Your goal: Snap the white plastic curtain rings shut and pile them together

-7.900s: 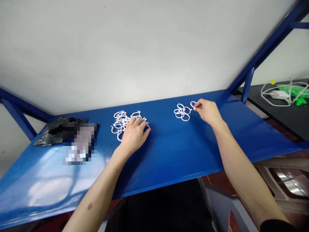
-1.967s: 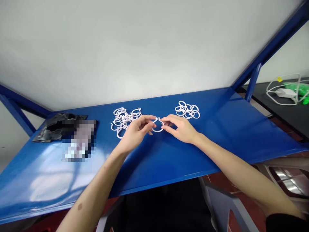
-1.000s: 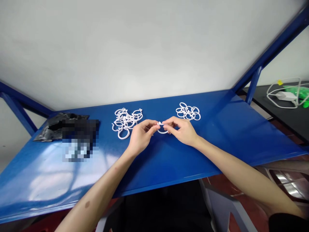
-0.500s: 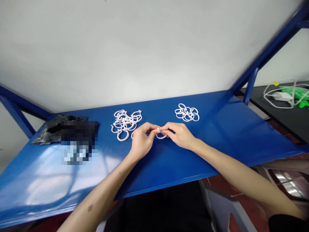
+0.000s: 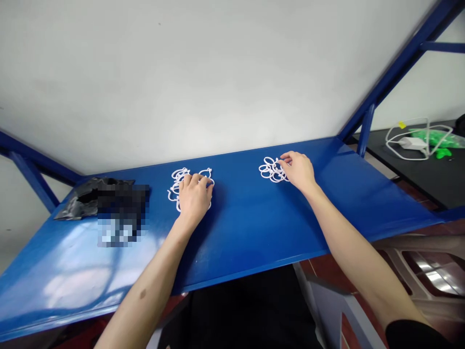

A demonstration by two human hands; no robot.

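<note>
My left hand (image 5: pixel 195 195) lies over a loose pile of white plastic rings (image 5: pixel 178 174), its bent fingers slightly apart and its fingertips partly hidden. Several rings in this pile have an open gap with a small knob at the end. At the second, smaller group of white rings (image 5: pixel 267 175), my right hand (image 5: pixel 298 168) pinches a white ring (image 5: pixel 277 161) between thumb and forefinger. That ring overlaps others in the group, which look like closed loops.
The rings lie on a blue table (image 5: pixel 240 228). A black plastic bag (image 5: pixel 85 194) sits at the left, with a pixelated patch beside it. Blue frame bars (image 5: pixel 366 128) rise at the sides. A white charger and cable (image 5: pixel 412 143) and green plastic (image 5: pixel 436 138) rest on a dark table.
My hands have parted from the middle, where they held one ring together. My left hand moved left onto the larger pile; my right hand carried the ring right to the smaller group.
</note>
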